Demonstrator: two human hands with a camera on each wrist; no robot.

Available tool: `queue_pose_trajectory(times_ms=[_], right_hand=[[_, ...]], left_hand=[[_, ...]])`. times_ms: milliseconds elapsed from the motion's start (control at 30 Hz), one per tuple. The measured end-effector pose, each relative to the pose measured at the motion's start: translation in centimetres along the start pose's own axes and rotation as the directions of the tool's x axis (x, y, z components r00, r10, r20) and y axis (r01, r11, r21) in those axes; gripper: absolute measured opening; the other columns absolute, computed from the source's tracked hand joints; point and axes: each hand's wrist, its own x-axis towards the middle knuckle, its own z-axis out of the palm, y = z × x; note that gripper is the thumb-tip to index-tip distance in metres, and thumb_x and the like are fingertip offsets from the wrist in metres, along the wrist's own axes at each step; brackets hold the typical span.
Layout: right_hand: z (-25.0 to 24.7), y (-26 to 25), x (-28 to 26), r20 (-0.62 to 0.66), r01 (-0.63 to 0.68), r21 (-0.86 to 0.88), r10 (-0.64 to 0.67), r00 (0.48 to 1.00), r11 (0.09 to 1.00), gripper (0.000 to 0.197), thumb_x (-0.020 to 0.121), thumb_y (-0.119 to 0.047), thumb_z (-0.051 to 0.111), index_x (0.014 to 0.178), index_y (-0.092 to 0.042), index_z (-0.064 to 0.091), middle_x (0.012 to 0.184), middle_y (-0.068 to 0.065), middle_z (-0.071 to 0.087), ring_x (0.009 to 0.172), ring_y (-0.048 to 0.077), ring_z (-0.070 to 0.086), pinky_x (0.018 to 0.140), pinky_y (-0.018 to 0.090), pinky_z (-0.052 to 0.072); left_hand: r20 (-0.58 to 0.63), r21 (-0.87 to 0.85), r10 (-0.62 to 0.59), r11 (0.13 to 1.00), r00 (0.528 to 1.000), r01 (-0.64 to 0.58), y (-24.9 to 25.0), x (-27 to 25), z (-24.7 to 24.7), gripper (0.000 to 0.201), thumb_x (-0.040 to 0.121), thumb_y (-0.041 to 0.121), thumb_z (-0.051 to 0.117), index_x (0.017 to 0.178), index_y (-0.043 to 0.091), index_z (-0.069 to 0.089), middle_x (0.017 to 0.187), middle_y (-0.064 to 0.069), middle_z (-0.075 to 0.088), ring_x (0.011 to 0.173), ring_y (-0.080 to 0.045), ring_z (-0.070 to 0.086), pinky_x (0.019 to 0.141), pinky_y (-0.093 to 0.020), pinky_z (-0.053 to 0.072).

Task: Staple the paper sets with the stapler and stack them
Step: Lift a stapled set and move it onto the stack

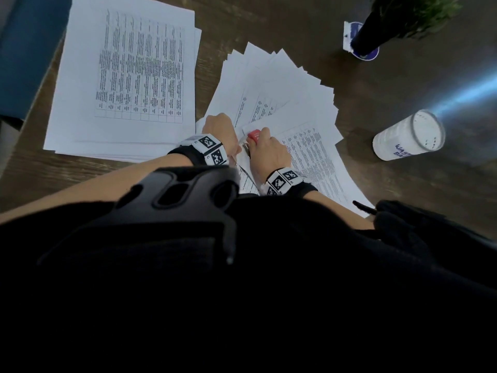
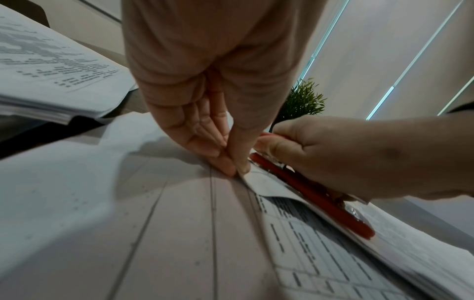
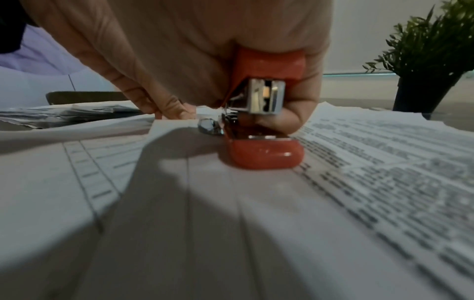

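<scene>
Right grip: your right hand (image 1: 265,149) is wrapped round the red stapler (image 3: 259,121), fingers curled over its top arm, the base down on the printed sheets.
Left grip: your left hand (image 2: 205,97) is pinching the corner of the paper set (image 2: 259,182), fingertips (image 2: 225,164) and thumb pressed together right beside the stapler's nose.
Stapler: it sits at the near corner of the fanned sheets (image 1: 290,84), metal mouth facing the right wrist camera; I can't tell whether paper is inside its mouth.
Stack: the tidy pile (image 1: 121,84) lies to your left on the bench (image 1: 269,20), edges squared, well apart from the fan.
Edges: the fan's corners splay out to the far right, ragged and stepped.
Room: bare bench lies between the fan and the white cup (image 1: 408,135) on its side; the potted plant (image 1: 403,20) stands further back.
</scene>
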Motion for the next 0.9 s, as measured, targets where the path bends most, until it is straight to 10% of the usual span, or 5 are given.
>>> queue_pose_trajectory(times_ms=[267, 533, 900], right_hand=[[-0.5, 0.7, 0.9, -0.036, 0.207, -0.167, -0.216, 0.976, 0.964, 0.042, 0.103, -0.047, 0.027, 0.115, -0.01, 0.044, 0.106, 0.01, 0.059, 0.076, 0.031, 0.061, 0.056, 0.033, 0.032], [-1.0, -2.8, 3.1, 0.021, 0.082, 0.004, -0.082, 0.996, 0.997, 0.04, 0.103, -0.043, 0.03, 0.12, -0.008, 0.042, 0.119, 0.014, 0.06, 0.104, 0.038, 0.061, 0.069, 0.035, 0.033], [-1.8, -1.4, 3.6, -0.046, 0.003, 0.18, 0.006, 0.999, 0.984, 0.045, 0.102, -0.048, 0.029, 0.118, -0.008, 0.043, 0.11, 0.016, 0.063, 0.096, 0.039, 0.061, 0.07, 0.04, 0.038]], left_hand=[[0.023, 0.057, -0.009, 0.998, 1.0, 0.008, 0.5, 0.2, -0.6, 0.032, 0.059, 0.037, 0.086, 0.075, 0.016, 0.07, 0.074, 0.001, 0.071, 0.074, -0.017, 0.067, 0.079, -0.033, 0.057], [-0.021, 0.017, -0.011, 1.0, 1.0, 0.011, 0.3, -0.6, -0.9, 0.014, 0.074, 0.024, 0.076, 0.072, 0.013, 0.068, 0.08, -0.007, 0.07, 0.077, -0.023, 0.063, 0.07, -0.028, 0.05], [0.011, -0.103, -0.03, 0.994, 1.0, 0.031, -0.2, -1.3, -0.8, 0.024, 0.067, 0.021, 0.088, 0.083, 0.008, 0.076, 0.088, -0.007, 0.074, 0.092, -0.019, 0.066, 0.085, -0.032, 0.055]])
